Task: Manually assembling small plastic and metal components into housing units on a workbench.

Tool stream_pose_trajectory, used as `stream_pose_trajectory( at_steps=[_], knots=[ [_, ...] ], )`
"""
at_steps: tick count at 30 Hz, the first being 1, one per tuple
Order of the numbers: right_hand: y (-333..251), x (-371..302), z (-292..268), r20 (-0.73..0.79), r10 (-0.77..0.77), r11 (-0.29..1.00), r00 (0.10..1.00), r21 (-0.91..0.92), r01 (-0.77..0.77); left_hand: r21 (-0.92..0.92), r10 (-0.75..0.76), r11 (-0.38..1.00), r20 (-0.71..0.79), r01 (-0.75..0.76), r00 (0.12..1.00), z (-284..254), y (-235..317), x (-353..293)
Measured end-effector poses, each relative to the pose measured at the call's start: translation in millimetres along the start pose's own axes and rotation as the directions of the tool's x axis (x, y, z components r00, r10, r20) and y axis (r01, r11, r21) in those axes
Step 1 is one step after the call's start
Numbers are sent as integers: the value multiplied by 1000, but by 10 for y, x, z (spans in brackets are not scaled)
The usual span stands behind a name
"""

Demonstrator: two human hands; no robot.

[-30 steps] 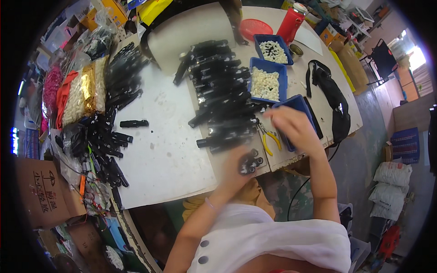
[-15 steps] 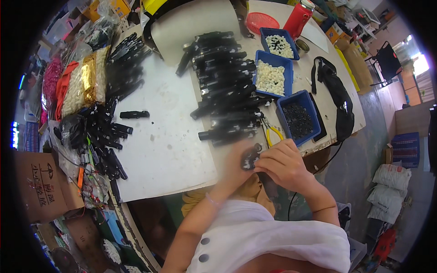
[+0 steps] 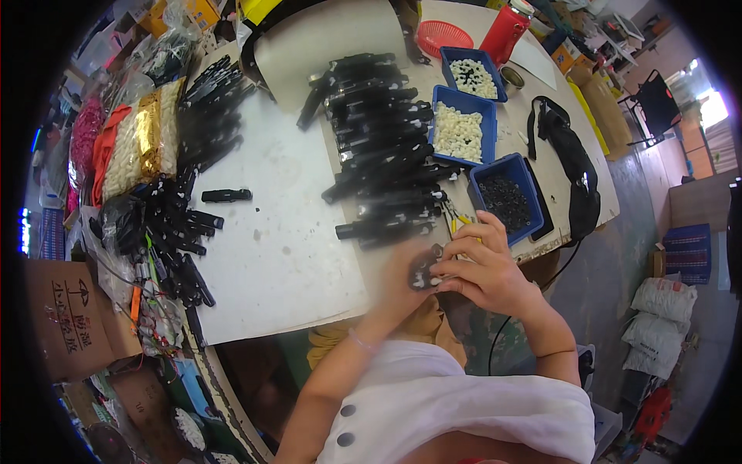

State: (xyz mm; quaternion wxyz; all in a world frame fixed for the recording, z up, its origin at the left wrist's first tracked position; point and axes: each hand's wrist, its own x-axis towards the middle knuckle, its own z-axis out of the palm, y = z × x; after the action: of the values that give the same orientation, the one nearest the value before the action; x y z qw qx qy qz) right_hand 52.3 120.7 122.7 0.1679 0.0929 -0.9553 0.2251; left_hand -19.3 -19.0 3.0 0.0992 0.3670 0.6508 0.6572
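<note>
Near the table's front edge, my left hand (image 3: 396, 280) is closed round a black part with white bits (image 3: 421, 272); this hand is blurred. My right hand (image 3: 488, 267) meets the part from the right. Its thumb and index fingertip come together at the part's edge, where a small pale spot shows, too small to name; its other fingers are raised and bent. Just beyond the hands lie yellow-handled pliers (image 3: 457, 223), partly covered by my right fingers. A long row of black rod-like pieces (image 3: 379, 139) with pale ends lies further off.
Blue trays hold white pieces (image 3: 460, 135), mixed white and black pieces (image 3: 473, 77), and small black pieces (image 3: 504, 201). A red flask (image 3: 510, 31), red basket (image 3: 444, 39) and black pouch (image 3: 576, 170) stand around them. One black piece (image 3: 226, 196) lies beside a heap (image 3: 182, 224) at left.
My right hand has turned, its fingers lifting and spreading over the pliers, while thumb and index stay at the part. My left hand has barely moved.
</note>
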Motion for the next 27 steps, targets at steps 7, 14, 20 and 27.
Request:
stream_pose_trajectory(
  at_steps=[7,14,20,27],
  knots=[
    [-187,85,-154,191,-152,895,970,-389,217,27,12,1000,10,-12,1000,-20,-36,-23],
    [-412,192,-134,543,-61,814,838,-459,357,37,38,999,37,-39,999,27,-105,-77],
    [-32,350,-197,390,-145,966,909,-144,216,95,29,995,-29,-26,999,-29,-9,-2],
    [1780,883,29,-171,135,929,976,-320,-184,219,152,966,-45,-139,987,48,27,82]
  ],
)
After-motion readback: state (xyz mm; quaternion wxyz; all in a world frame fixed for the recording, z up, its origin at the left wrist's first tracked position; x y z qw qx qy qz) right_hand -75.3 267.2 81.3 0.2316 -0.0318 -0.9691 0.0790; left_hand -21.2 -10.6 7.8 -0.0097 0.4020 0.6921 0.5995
